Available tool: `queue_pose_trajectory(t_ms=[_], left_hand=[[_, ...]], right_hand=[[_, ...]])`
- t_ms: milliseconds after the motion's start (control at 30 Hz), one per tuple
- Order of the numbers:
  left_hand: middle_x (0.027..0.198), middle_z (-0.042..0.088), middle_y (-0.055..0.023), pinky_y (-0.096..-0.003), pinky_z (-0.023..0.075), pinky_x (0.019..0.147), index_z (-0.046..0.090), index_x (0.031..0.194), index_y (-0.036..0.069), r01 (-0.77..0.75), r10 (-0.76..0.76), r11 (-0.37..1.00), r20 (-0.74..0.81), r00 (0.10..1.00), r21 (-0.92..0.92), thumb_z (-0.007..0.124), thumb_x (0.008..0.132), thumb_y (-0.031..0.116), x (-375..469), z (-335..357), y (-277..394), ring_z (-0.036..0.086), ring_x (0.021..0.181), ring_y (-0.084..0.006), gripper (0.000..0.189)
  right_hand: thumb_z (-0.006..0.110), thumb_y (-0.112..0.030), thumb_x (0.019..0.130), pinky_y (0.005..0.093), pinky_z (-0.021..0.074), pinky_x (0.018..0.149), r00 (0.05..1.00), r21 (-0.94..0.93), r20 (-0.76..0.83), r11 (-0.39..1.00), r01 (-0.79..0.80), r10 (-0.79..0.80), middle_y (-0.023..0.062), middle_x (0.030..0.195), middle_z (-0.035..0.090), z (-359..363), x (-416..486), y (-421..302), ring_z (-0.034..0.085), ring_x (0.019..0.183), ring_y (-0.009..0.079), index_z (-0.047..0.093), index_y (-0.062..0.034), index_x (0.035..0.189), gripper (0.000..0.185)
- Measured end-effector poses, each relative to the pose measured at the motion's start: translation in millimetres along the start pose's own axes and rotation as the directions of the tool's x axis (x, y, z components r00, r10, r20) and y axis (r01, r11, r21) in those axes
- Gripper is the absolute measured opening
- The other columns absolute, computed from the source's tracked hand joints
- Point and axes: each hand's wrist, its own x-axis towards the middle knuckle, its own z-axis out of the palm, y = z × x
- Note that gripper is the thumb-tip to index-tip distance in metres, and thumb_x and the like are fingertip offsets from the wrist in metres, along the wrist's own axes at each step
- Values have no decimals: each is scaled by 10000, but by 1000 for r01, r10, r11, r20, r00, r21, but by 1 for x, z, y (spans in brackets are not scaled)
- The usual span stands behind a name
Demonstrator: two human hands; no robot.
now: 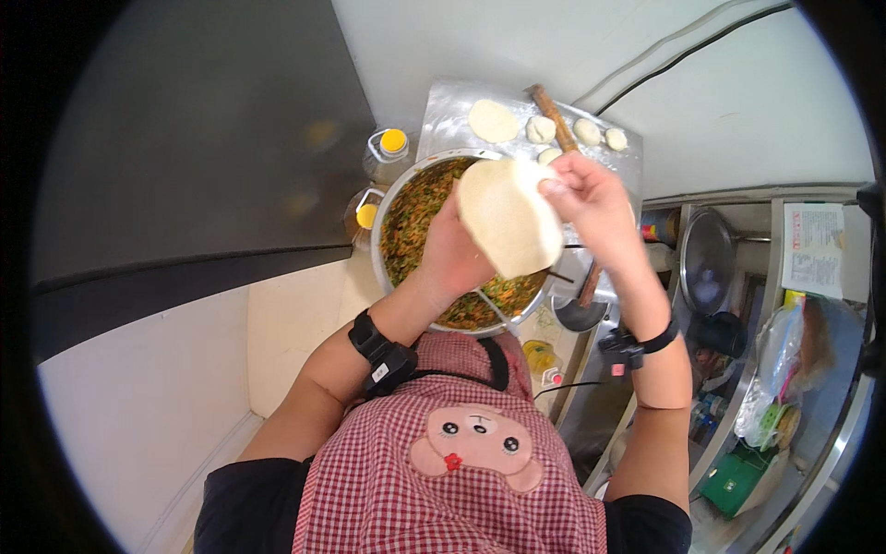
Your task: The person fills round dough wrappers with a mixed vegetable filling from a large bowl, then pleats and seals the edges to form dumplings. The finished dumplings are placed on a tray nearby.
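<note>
A thin, flat round of dough (509,218) hangs tilted between my hands, above a large metal basin (379,242). My left hand (450,253) supports it from behind on the left, its fingers partly hidden by the sheet. At the upper right edge, my right hand (588,194) pinches the dough between thumb and fingers. Chopped green and orange vegetable filling (415,215) fills the basin. A utensil's pale handle (495,307) leans over the near rim. Behind the basin, another flattened round (493,121) and several dough balls (540,129) lie on a floured metal worktop (443,104).
A wooden rod (554,114) crosses the worktop behind my right hand. Two yellow-capped plastic jugs (393,142) stand left of the basin. A metal bowl (580,315) and an oil bottle (540,356) sit at lower right. Metal shelving (744,291) flanks my right arm; a dark panel (208,138) rises left.
</note>
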Motion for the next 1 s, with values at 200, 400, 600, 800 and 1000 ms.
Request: queue_pose_trajectory(t_ms=[200,400,600,800,1000], left_hand=[[1715,109,-129,-536,255,1233,180,1641,169,-96,91,994,-95,991,-46,304,1055,548,-36,24,14,153,1567,-345,709],[1685,181,-137,-676,227,1180,232,1622,210,-36,169,886,-248,954,463,345,1001,682,-57,17,17,177,1544,-401,789],[1642,267,-139,-619,237,1196,306,1590,195,-73,240,931,-451,859,358,378,1025,622,-57,12,28,241,1514,-394,712],[1471,413,-158,-488,287,1179,465,1441,91,132,552,-597,285,783,792,397,1085,352,-23,15,26,408,1358,-350,446],[1532,440,-148,-431,387,1159,454,1486,56,32,589,435,-311,746,900,396,1105,319,-49,42,79,496,1365,-294,467]], right_hand=[[682,-98,819,483,405,1098,801,-489,220,647,585,-557,199,1427,535,94,-43,11,485,1333,392,574,-85,1359,551],[688,-424,816,573,206,1213,838,-508,352,667,545,-417,272,1650,226,143,-55,29,239,1519,457,425,-134,1561,842],[698,-459,854,526,151,1237,887,-137,252,894,428,-386,280,1671,152,156,-56,48,144,1553,435,296,-61,1601,937],[578,-334,1042,407,298,1202,998,731,-14,682,-26,54,193,1603,359,171,-58,33,380,1470,320,247,40,1576,731],[521,-234,1076,412,424,1124,978,935,80,325,-141,192,115,1452,552,132,-62,8,545,1321,245,392,-30,1529,514]])
